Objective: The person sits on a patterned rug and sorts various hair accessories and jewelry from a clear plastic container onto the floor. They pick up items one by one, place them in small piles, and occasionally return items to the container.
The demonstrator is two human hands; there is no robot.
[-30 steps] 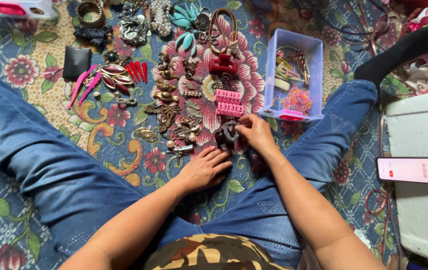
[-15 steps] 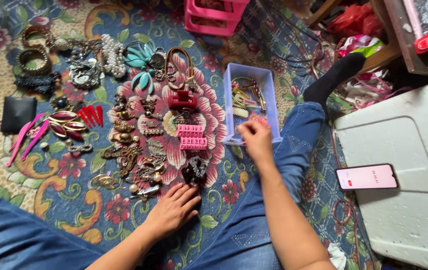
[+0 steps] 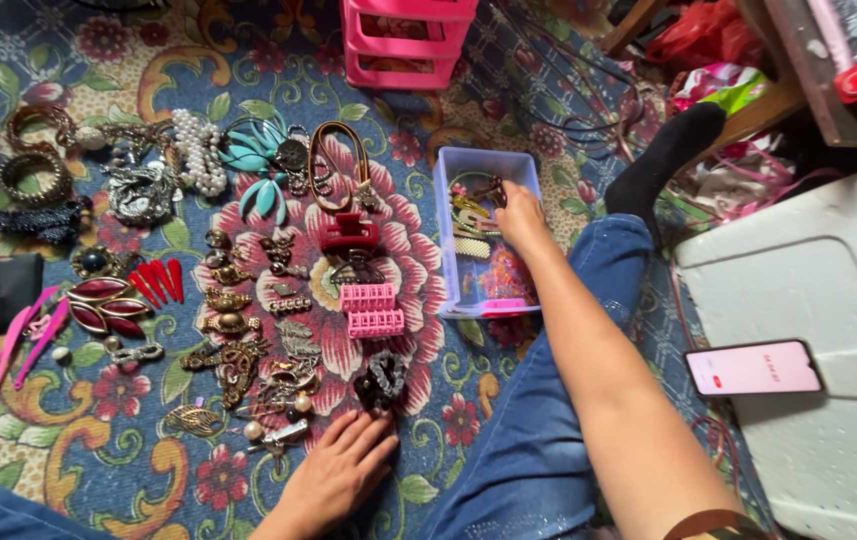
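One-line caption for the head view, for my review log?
Right hand reaches into a clear plastic box of hair accessories; left hand rests flat on the floral rug beside laid-out clips and jewellery.

On the patterned rug, hair clips and jewellery lie spread in rows to the left of the clear plastic box. The right hand reaches into that box, among the clips inside it. The left hand rests flat on the rug, just before the beaded scrunchie. Behind the spread stands a small drawer unit. Far right, a phone lies on a foam lid.
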